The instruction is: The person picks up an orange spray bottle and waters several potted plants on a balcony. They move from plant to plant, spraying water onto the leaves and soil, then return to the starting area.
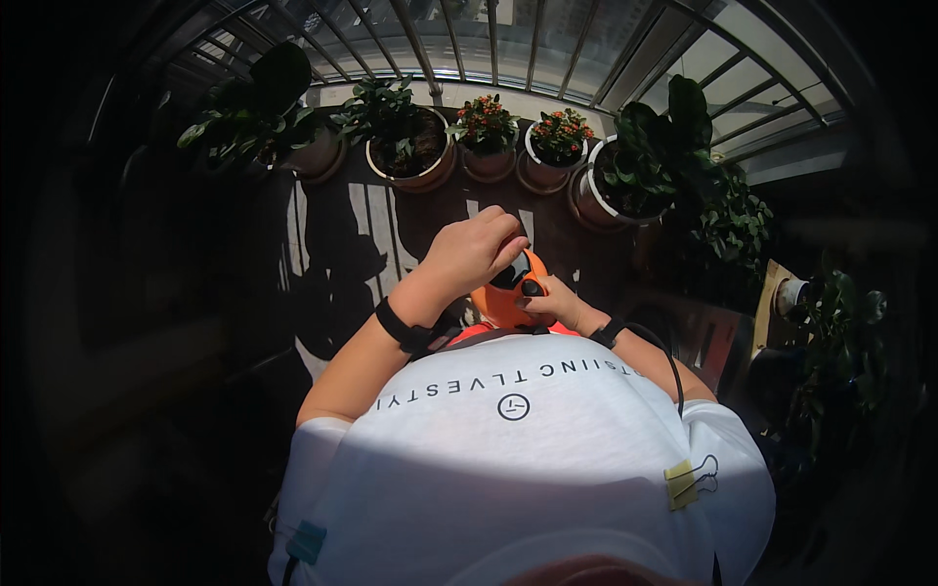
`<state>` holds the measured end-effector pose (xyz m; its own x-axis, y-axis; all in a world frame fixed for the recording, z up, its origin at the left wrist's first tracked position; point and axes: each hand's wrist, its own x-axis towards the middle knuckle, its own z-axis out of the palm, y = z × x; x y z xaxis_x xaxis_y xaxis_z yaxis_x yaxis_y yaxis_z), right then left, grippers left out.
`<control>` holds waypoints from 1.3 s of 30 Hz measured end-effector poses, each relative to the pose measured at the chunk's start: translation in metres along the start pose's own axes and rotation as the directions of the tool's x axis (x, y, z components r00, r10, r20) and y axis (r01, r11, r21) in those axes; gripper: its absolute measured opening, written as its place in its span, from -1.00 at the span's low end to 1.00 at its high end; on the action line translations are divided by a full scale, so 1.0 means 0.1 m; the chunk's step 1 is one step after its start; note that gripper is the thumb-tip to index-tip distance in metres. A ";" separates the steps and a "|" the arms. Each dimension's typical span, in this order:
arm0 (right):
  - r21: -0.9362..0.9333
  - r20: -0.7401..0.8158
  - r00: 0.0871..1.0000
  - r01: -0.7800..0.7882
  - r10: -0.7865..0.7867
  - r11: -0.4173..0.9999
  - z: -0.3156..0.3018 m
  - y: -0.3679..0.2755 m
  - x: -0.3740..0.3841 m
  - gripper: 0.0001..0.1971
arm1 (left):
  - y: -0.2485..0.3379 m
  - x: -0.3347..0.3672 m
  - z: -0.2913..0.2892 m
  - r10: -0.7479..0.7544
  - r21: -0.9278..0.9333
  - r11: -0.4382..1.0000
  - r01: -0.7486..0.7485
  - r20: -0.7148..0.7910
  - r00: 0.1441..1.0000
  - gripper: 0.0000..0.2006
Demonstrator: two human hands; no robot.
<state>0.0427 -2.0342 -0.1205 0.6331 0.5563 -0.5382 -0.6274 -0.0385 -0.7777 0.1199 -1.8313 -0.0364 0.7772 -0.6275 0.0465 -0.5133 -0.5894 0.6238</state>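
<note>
A right hand [559, 302] grasps an orange container [500, 309] just beyond a white shirt [528, 464]; the left hand [474, 252] curls over its top, grip impossible to tell. A loosened right hold could let it slip.

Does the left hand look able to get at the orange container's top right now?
Probably yes: the left hand sits right at the top of the orange container, nothing visibly blocking it, while the right hand holds the side.

I'm seeing free floor [363, 217] left of the left hand [473, 252], while potted plants [486, 129] are blocking the far side and right.
</note>
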 end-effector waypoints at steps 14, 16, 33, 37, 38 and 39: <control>-0.074 -0.001 0.999 -0.040 0.040 0.996 0.34 0.36 0.26 -0.68 | -0.31 -0.57 0.24 -0.040 -0.102 0.993 0.052 0.120 0.992 -0.78; -0.063 -0.011 0.998 0.054 -0.055 0.997 0.39 0.30 0.24 -0.68 | -0.21 -0.54 -0.01 0.000 -0.085 0.996 0.005 0.059 0.998 -0.83; -0.004 0.008 1.000 -0.010 0.010 1.000 0.46 0.24 0.16 -0.64 | -0.21 -0.65 0.10 0.010 0.006 1.000 -0.010 0.034 0.999 -0.84; -0.049 0.067 0.997 -0.019 0.023 0.999 0.40 0.18 0.15 -0.70 | 0.01 -0.47 -0.37 0.157 0.075 0.988 -0.139 -0.381 0.911 -0.88; -0.066 0.069 0.996 -0.049 0.053 0.997 0.39 0.17 0.14 -0.72 | 0.03 -0.45 -0.44 0.131 0.059 0.991 -0.117 -0.435 0.891 -0.87; -0.046 0.070 0.996 -0.051 0.054 0.998 0.39 0.17 0.13 -0.70 | 0.03 -0.45 -0.45 0.030 0.067 0.998 -0.008 -0.325 0.945 -0.86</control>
<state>0.0227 -1.9956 -0.1286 0.5648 0.6105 -0.5553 -0.6375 -0.1045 -0.7633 0.0993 -1.7818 -0.0012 0.8377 -0.4452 0.3164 -0.5430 -0.6168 0.5698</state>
